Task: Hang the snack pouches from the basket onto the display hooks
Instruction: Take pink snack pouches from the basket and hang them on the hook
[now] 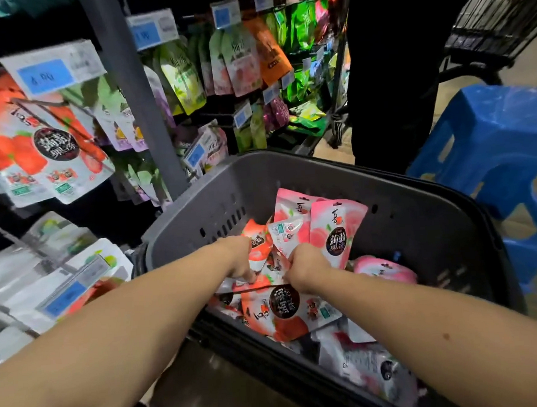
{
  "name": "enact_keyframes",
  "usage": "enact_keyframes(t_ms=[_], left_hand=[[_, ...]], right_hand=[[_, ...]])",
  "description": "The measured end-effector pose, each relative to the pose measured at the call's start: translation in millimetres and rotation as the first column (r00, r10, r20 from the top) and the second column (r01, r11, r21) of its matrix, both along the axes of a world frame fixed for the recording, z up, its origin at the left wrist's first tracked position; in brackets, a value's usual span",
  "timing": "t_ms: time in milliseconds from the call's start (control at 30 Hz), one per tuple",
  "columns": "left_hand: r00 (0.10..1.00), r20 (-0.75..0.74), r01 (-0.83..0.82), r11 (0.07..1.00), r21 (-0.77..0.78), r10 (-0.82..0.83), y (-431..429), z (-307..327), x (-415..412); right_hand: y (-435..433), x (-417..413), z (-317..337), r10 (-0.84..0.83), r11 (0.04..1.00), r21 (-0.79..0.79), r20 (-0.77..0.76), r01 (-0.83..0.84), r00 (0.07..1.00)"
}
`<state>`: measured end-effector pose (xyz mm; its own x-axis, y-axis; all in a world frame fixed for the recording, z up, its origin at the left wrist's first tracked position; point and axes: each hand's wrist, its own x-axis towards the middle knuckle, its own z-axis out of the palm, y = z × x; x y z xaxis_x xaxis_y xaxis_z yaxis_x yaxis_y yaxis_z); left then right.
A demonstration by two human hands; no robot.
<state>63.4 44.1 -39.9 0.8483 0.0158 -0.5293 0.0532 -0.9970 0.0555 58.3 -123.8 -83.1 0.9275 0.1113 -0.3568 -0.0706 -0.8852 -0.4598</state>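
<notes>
Both bare forearms reach from the near edge down into the grey basket (pixel 403 226). The left hand (pixel 241 261) has its fingers curled under, its grip clamped on the lower edge of a red pouch (pixel 258 243) that stands up just beyond the knuckles. The right hand (pixel 307 268) is curled the same way, its grip closed on the bottom of a pink pouch (pixel 336 233) that stands tilted just beyond it. The fingertips of both hands are hidden in the pile.

Up and to the left of the left grip, hanging red pouches (pixel 47 147) show on the display beside a grey post (pixel 135 95), under a blue price tag (pixel 45 75).

Between the two grips stands a pale pouch (pixel 286 232), with a rear pink pouch (pixel 292 202) behind it. On the near side of both grips lies a second red pouch (pixel 283 312), face up. To the right of the right grip lies a third pink pouch (pixel 387 271), and nearer the camera on that side lie silvery pouches (pixel 365 364). That makes two red and three pink in the basket. The silvery ones cannot be counted.

Farther right, outside the basket, stands a blue stool (pixel 492 139).
</notes>
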Motion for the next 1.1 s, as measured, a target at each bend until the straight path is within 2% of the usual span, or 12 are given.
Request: enact_keyframes(t_ms=[133, 200, 300, 367, 467, 600, 633, 733, 833, 900, 967, 1100], left_hand=[[0.999, -0.035, 0.038, 0.998, -0.043, -0.040, -2.5, 0.2, -0.2], [0.994, -0.101, 0.020, 0.992, -0.122, -0.032, -3.5, 2.6, -3.3], [0.952, -0.300, -0.159, 0.934, -0.320, 0.059, -6.0, 6.7, -9.6], [0.923, -0.361, -0.274, 0.888, -0.369, 0.135, -4.2, 6.6, -10.6], [0.909, -0.356, -0.343, 0.872, -0.350, 0.216, -6.4, -2.5, -9.2], [0.745, -0.561, -0.512, 0.848, -0.135, 0.360, -17.1, -12.4, -11.7], [0.723, -0.583, -0.524, 0.845, -0.110, 0.372, -20.6, -11.3, -13.9], [0.703, -0.612, -0.517, 0.851, -0.091, 0.361, -23.3, -8.9, -17.1], [0.722, -0.613, -0.498, 0.856, -0.140, 0.320, -15.3, -17.0, -10.8], [0.759, -0.573, -0.504, 0.836, -0.217, 0.309, -13.7, -13.0, -9.3], [0.787, -0.517, -0.533, 0.792, -0.296, 0.336, -15.6, -8.1, -10.8], [0.778, -0.543, -0.530, 0.795, -0.296, 0.317, -16.9, -3.9, -14.6]], right_hand=[[-6.3, -0.3, 8.1, -0.067, 0.986, 0.152, -0.003, 0.066, 0.998], [-15.8, -1.4, 18.3, -0.091, 0.971, 0.219, -0.031, 0.096, 0.995], [-32.0, 0.6, 25.5, -0.184, 0.908, 0.362, -0.108, 0.211, 0.977], [-39.4, -0.7, 27.6, -0.242, 0.850, 0.445, -0.144, 0.281, 0.959], [-46.2, -1.2, 23.5, -0.310, 0.756, 0.550, -0.176, 0.355, 0.934], [-37.0, -18.2, 15.9, -0.356, 0.622, 0.609, -0.338, 0.491, 0.871], [-33.1, -19.9, 12.5, -0.320, 0.641, 0.593, -0.369, 0.486, 0.873], [-29.0, -23.5, 13.5, -0.249, 0.812, 0.473, -0.248, 0.342, 0.936], [-28.1, -17.3, 8.8, -0.234, 0.852, 0.449, -0.130, 0.268, 0.963], [-26.0, -17.3, 8.1, -0.263, 0.796, 0.527, -0.144, 0.299, 0.954], [-24.5, -17.5, 7.4, -0.288, 0.706, 0.605, -0.230, 0.368, 0.930], [-22.0, -21.2, 8.5, -0.283, 0.575, 0.690, -0.337, 0.440, 0.898]])
